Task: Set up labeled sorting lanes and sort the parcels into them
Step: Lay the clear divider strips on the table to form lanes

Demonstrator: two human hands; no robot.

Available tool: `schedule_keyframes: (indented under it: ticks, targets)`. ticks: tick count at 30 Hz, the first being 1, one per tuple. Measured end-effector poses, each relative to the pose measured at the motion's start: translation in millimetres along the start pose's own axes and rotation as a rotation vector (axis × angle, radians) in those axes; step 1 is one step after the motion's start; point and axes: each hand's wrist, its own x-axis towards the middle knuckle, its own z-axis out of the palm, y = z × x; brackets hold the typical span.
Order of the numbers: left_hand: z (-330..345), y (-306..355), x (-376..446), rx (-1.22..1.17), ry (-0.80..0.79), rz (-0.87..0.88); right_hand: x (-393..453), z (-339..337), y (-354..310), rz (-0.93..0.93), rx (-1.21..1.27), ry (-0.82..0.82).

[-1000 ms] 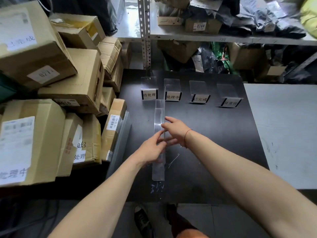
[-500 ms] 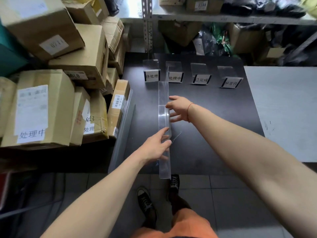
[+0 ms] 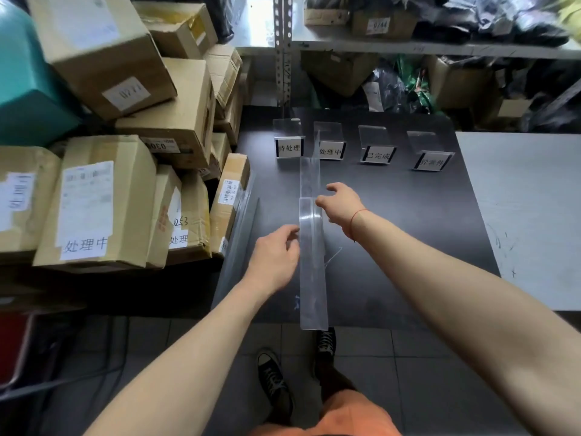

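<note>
Black table (image 3: pixel 393 234), head view. Four clear label stands in a row near the far edge: first stand (image 3: pixel 288 148), second stand (image 3: pixel 331 150), third stand (image 3: pixel 377 155), fourth stand (image 3: pixel 433 159), each with a printed card facing the person.

A clear plastic strip (image 3: pixel 312 262) lies lengthwise on the table, running from the near edge, where its end overhangs slightly, toward the gap between the first and second stands. It looks made of two pieces meeting or overlapping about halfway; the far piece (image 3: pixel 309 177) reaches up to the stands.

Left hand (image 3: pixel 275 261) is beside the strip's left edge, fingers loosely bent, fingertips at or just off the edge; cannot tell whether they touch. Holds nothing.

Right hand (image 3: pixel 341 202) is at the strip's right side by the joint, thumb and fingertips at its edge; a real pinch cannot be confirmed. Red string (image 3: pixel 356 215) on that wrist.

Cardboard boxes (image 3: pixel 103 196) stacked left of the table, several with white labels. Metal shelf (image 3: pixel 424 47) behind holds more boxes and dark bags. A pale table (image 3: pixel 528 215) adjoins on the right.
</note>
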Motion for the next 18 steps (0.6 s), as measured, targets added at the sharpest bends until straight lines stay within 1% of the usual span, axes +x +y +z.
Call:
schedule_keyframes:
  ticks: [1, 2, 3, 4, 5, 6, 8, 9, 11, 13, 15, 18]
  targets:
    - [-13.3, -4.3, -5.4, 0.08, 0.142, 0.054, -7.6, 1.5, -4.0, -0.086, -0.105, 0.09]
    - [-26.8, -10.8, -11.8, 0.175, 0.252, 0.096, -15.8, 5.8, -7.8, -0.177, -0.158, 0.162]
    - [-38.5, -18.7, -19.3, 0.26, 0.324, 0.111, -27.3, 11.9, -13.1, -0.262, -0.155, 0.193]
    - [-48.0, -26.7, -26.5, 0.326, 0.356, 0.093, -37.9, 21.9, -15.8, -0.323, -0.127, 0.187]
    - [-54.4, -33.1, -32.7, 0.376, 0.336, 0.042, -48.5, 34.1, -16.7, -0.35, -0.091, 0.143]
    - [-58.1, -38.1, -38.0, 0.411, 0.285, -0.035, -55.3, 49.7, -13.5, -0.339, -0.057, 0.073]
    - [-58.6, -51.4, -42.5, 0.433, 0.159, -0.187, -63.9, 85.2, -0.7, -0.224, 0.027, -0.091]
    - [-58.0, -59.4, -42.8, 0.396, 0.108, -0.244, -67.1, 101.7, 6.1, -0.146, 0.062, -0.167]
    - [-57.5, -72.7, -42.7, 0.252, 0.071, -0.322, -73.3, 128.8, 18.2, -0.025, 0.128, -0.293]
    - [-58.9, -81.0, -43.0, 0.156, 0.08, -0.333, -82.0, 142.6, 22.8, 0.059, 0.202, -0.383]
    - [-62.9, -82.9, -44.3, 0.119, 0.094, -0.317, -88.6, 147.6, 24.8, 0.117, 0.278, -0.441]
    - [-68.8, -83.5, -45.2, 0.066, 0.086, -0.28, -94.6, 147.0, 23.2, 0.151, 0.376, -0.476]
